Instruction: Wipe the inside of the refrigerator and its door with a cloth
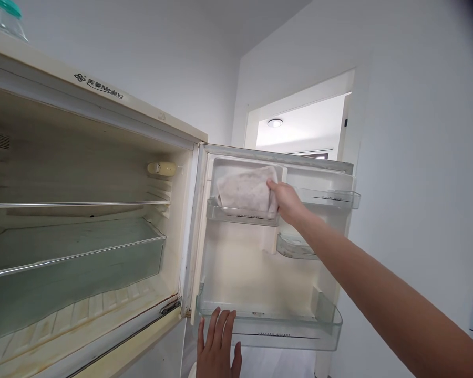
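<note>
My right hand [287, 200] grips the right edge of a pale, stained cloth [244, 190], with the thumb on top. The cloth lies spread against the inner wall of the fridge door [256, 268], behind the clear rim of the upper left door shelf [242, 215]. Low in the view, my left hand [217, 344] holds nothing, its fingers raised and thumb apart. It is in front of the left end of the bottom door shelf [284, 333]; whether it touches the rim I cannot tell.
The open fridge [177, 184] stands at left, with a glass shelf [79, 203] and a clear drawer [74, 278] inside. Small door shelves [327, 198] sit at right. A jar with a green lid [8, 7] stands on top. Behind the door are a wall [413, 157] and a doorway.
</note>
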A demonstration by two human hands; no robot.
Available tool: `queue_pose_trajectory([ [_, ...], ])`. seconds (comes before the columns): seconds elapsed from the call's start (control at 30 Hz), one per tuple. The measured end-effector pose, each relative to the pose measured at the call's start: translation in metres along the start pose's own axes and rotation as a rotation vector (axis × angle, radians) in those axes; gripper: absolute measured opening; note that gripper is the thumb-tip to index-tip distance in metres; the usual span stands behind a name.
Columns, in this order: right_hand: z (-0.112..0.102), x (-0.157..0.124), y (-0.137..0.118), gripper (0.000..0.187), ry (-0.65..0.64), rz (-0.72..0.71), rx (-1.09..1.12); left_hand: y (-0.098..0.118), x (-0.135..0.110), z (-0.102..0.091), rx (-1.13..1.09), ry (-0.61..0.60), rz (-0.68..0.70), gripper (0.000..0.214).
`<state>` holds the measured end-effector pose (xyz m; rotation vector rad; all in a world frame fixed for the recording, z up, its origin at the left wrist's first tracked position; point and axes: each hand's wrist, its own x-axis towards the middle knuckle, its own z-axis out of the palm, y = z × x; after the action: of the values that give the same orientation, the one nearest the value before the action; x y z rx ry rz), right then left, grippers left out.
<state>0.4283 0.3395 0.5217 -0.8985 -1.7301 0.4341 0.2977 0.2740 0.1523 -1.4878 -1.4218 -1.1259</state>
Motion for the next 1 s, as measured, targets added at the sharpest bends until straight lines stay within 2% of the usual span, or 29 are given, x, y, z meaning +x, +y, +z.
queue_pose_trajectory([
  [0.07,-0.007,-0.009,-0.004,0.036,0.090,0.078,0.228,-0.001,0.000,0.001,0.010,0.009,0.010,0.051],
  [0.13,-0.018,-0.026,-0.007,0.039,0.196,0.089,0.379,-0.001,0.000,0.001,0.009,0.026,0.022,0.050],
  [0.23,-0.040,-0.064,-0.006,0.041,0.423,0.073,0.465,-0.001,-0.001,0.003,-0.007,0.045,0.016,0.046],
  [0.3,-0.053,-0.091,0.000,0.042,0.611,0.120,0.552,-0.001,-0.002,0.004,-0.032,0.057,-0.005,0.044],
  [0.37,-0.060,-0.114,0.008,0.041,0.779,0.124,0.601,0.001,-0.003,0.006,-0.065,0.066,-0.026,0.043],
  [0.43,-0.057,-0.128,0.018,0.037,0.949,0.040,0.554,0.003,-0.004,0.006,-0.091,0.064,-0.044,0.043],
  [0.53,-0.035,-0.130,0.030,0.032,1.165,-0.171,0.375,0.007,-0.005,0.006,-0.104,0.048,-0.071,0.043],
  [0.57,-0.024,-0.125,0.034,0.034,1.181,-0.218,0.331,0.009,-0.005,0.006,-0.104,0.042,-0.083,0.043],
  [0.63,0.001,-0.113,0.042,0.042,1.103,-0.197,0.280,0.012,-0.004,0.005,-0.104,0.028,-0.105,0.043],
  [0.7,0.026,-0.099,0.050,0.055,0.942,-0.085,0.226,0.014,-0.003,0.002,-0.108,0.014,-0.127,0.043],
  [0.77,0.049,-0.087,0.056,0.061,0.790,-0.041,0.082,0.014,-0.001,-0.003,-0.114,0.002,-0.136,0.043],
  [0.83,0.066,-0.080,0.058,0.060,0.724,-0.136,-0.108,0.013,0.003,-0.009,-0.106,-0.016,-0.094,0.042],
  [0.9,0.078,-0.078,0.055,0.057,0.717,-0.257,-0.281,0.011,0.007,-0.015,-0.092,-0.018,-0.051,0.041],
  [1.0,0.088,-0.082,0.047,0.056,0.681,-0.313,-0.460,0.011,0.012,-0.023,-0.101,-0.017,-0.058,0.039],
])
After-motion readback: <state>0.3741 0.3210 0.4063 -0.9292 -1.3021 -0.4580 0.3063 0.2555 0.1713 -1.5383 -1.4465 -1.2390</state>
